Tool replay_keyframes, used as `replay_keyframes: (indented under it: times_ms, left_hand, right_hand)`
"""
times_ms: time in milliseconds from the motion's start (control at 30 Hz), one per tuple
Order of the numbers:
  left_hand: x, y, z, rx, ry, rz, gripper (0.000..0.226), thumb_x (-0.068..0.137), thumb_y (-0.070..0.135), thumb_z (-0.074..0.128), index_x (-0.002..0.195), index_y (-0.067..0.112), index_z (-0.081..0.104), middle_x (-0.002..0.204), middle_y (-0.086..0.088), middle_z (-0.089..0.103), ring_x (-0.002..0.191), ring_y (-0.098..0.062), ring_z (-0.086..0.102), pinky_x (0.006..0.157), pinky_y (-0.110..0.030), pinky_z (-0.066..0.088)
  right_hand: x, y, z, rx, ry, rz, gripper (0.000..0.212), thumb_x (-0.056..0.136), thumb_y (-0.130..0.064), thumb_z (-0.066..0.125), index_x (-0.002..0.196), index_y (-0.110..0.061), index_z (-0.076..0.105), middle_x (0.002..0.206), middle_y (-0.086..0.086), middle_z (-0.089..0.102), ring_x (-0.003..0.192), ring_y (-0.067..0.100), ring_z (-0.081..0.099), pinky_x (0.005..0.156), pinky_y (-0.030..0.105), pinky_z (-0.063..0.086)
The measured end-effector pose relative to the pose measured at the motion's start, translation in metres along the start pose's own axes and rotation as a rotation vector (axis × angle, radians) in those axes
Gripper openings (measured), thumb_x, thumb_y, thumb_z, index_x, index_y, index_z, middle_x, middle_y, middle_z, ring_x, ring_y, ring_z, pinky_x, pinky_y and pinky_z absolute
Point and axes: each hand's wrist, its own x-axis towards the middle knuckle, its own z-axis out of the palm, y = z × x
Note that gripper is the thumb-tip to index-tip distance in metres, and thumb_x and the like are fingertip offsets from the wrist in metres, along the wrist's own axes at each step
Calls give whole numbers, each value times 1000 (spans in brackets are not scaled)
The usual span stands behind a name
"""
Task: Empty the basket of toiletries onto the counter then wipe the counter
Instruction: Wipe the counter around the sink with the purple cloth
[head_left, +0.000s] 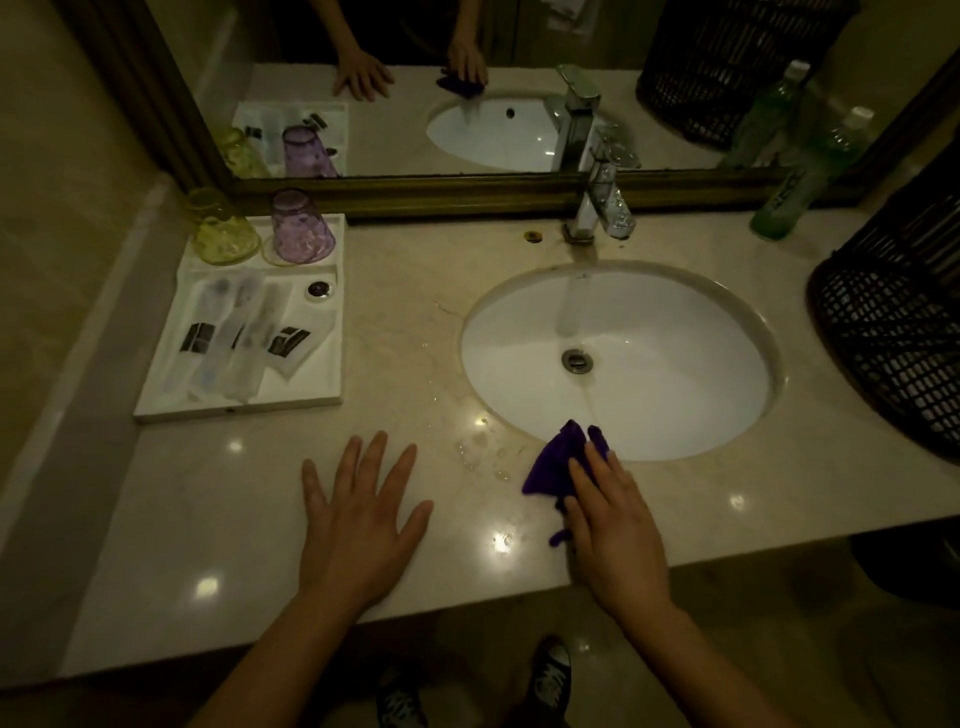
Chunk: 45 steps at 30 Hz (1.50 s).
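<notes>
Seemingly well into wiping: right hand (615, 525) pressed flat on purple cloth (558, 465) at near rim of sink (618, 358), left hand (358, 525) splayed empty on counter (208, 519) left of sink, wicker basket (893, 338) right of sink, contents hidden, droplets remaining.

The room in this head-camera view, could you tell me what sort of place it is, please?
Most likely a hotel bathroom: a sink set in a marble counter, and a white tray of wrapped toiletries.
</notes>
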Motion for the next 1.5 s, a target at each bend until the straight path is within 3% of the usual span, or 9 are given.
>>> replay_keyframes:
  times_ms: [200,400,567,700,800,933,1100,1233,1500]
  left_hand:
    - [1,-1,2,-1,6,0,68,92,66,14,154,37,10,164,-3,12,150,-25,5,116,-62,-2]
    - [1,-2,3,4,9,-2,67,91,66,16,152,37,21,161,-2,21,148,-25,13,116,-61,2]
    - [3,-3,8,23,3,-11,66,91,65,21,150,37,26,158,-4,29,146,-27,21,114,-60,2]
    - [4,-4,8,35,0,-13,66,90,65,24,149,37,27,157,-5,31,144,-28,22,113,-60,4]
    - [3,-3,6,46,-14,-8,66,90,65,25,149,36,27,157,-5,29,145,-28,22,113,-61,5]
    - [2,0,1,33,-2,-16,66,89,63,29,149,35,30,158,-5,30,144,-29,23,113,-61,5]
    - [3,0,3,36,11,-18,67,88,63,29,148,35,31,157,-4,30,144,-28,22,113,-60,7]
    - [5,-5,7,51,1,-50,67,87,66,27,148,38,31,156,-4,32,143,-28,24,110,-62,14]
    - [4,-2,3,12,7,-47,68,85,67,27,146,37,35,155,-4,34,143,-29,25,110,-63,14]
  right_hand:
    - [-9,5,3,-106,-89,-396,51,102,-42,41,148,-20,43,160,1,30,148,21,26,119,42,27]
    - [50,14,-27,167,64,71,35,101,-20,52,136,-14,57,129,7,62,113,21,54,95,25,40]
    - [52,52,-114,438,386,260,22,95,-27,59,114,-37,61,105,-12,59,98,12,61,79,22,46]
    - [38,70,-153,395,407,274,45,76,-36,78,117,-41,59,104,-25,62,94,-3,61,70,11,48]
    - [21,59,-112,302,188,234,52,77,-28,80,125,-28,60,116,-14,57,105,9,56,84,22,49]
    - [-8,62,-60,28,-216,-120,70,84,-58,62,146,-33,42,151,-15,38,135,12,36,112,45,37]
    - [-12,51,-43,-94,-208,-73,66,93,-70,25,151,-40,18,162,-12,5,152,17,2,122,40,-5]
    - [-30,-22,4,-195,-234,-393,55,100,-62,26,149,-40,33,162,-5,22,149,25,21,119,49,9]
    - [19,106,-49,-236,-47,151,54,100,-52,34,147,-27,44,156,2,37,146,30,29,119,45,18]
